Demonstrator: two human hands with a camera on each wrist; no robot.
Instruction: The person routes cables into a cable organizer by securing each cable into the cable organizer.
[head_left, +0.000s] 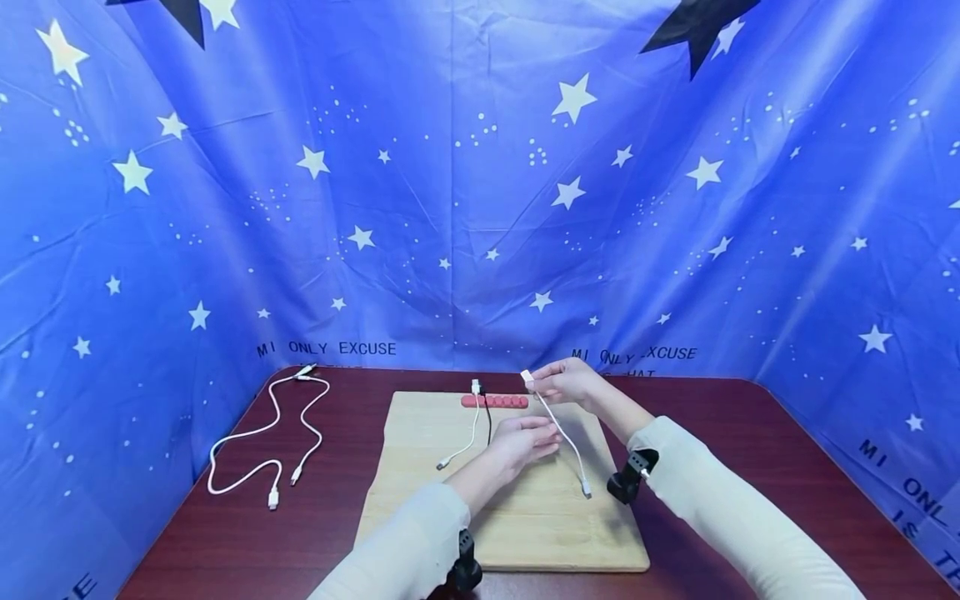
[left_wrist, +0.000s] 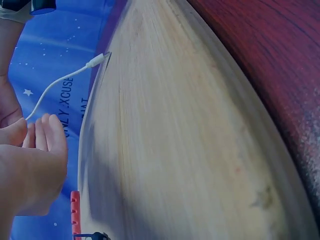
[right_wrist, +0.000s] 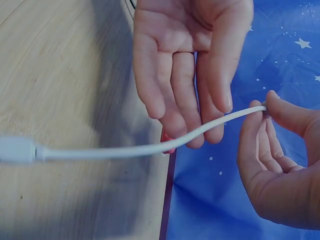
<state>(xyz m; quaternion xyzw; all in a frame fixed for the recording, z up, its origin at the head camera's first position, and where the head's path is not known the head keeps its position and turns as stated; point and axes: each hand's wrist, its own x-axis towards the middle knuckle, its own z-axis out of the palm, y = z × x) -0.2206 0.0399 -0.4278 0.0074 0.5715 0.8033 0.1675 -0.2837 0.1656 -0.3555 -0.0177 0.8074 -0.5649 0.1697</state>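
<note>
My right hand (head_left: pixel 570 383) pinches a short white USB cable (head_left: pixel 562 431) near its upper plug, over the back right of the wooden board (head_left: pixel 517 533). From there the cable slants down to a plug (right_wrist: pixel 15 149) at its other end, which hangs over the board. My left hand (head_left: pixel 517 442) is just left of the cable with its fingers extended; in the right wrist view its fingertips overlap the cable. Behind both hands, a red cable holder strip (head_left: pixel 495 402) with slots lies along the board's back edge. A second white cable (head_left: pixel 474 429) and a black cable (head_left: pixel 489 417) run from its left part.
Left of the board, a longer white cable (head_left: pixel 213 458) lies in loose curves on the dark red table (head_left: pixel 345 467). A blue star-patterned curtain (head_left: pixel 450 208) stands behind the table and at both sides.
</note>
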